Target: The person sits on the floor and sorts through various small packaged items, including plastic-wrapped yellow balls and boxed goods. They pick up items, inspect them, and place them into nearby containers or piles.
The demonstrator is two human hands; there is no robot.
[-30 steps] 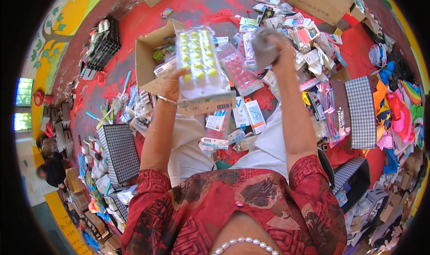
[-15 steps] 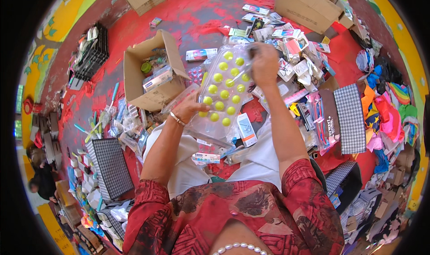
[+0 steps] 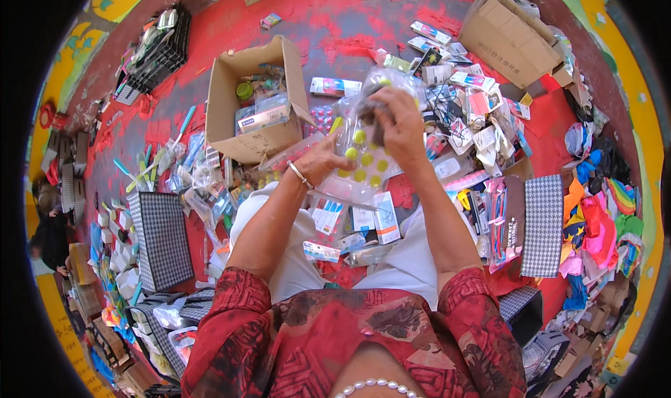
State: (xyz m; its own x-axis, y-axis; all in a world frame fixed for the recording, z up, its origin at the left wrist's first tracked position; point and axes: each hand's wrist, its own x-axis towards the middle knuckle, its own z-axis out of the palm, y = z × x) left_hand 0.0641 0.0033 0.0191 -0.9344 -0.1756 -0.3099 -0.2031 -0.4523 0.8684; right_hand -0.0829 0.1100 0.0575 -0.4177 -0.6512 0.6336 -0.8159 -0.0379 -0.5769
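Observation:
I sit on the floor and hold a clear plastic packet (image 3: 360, 161) dotted with small yellow-green round pieces in front of me. My left hand (image 3: 320, 161), with a thin bangle on the wrist, grips the packet's lower left edge. My right hand (image 3: 398, 122) is closed on its top, where a dark grey bunch of something shows between the fingers. The packet hangs above my knees, over loose small packages (image 3: 363, 223) lying between my legs.
An open cardboard box (image 3: 255, 101) with packets inside stands just left of my hands. Another cardboard box (image 3: 510, 38) is at the far right. Checked black-and-white boxes (image 3: 159, 237) (image 3: 543, 223) flank me. Several small packages cover the red floor; bright fabric pieces (image 3: 601, 223) lie at right.
The packet has come down from high and left, toward my lap, and my right hand has moved onto its top edge. The view has tilted down.

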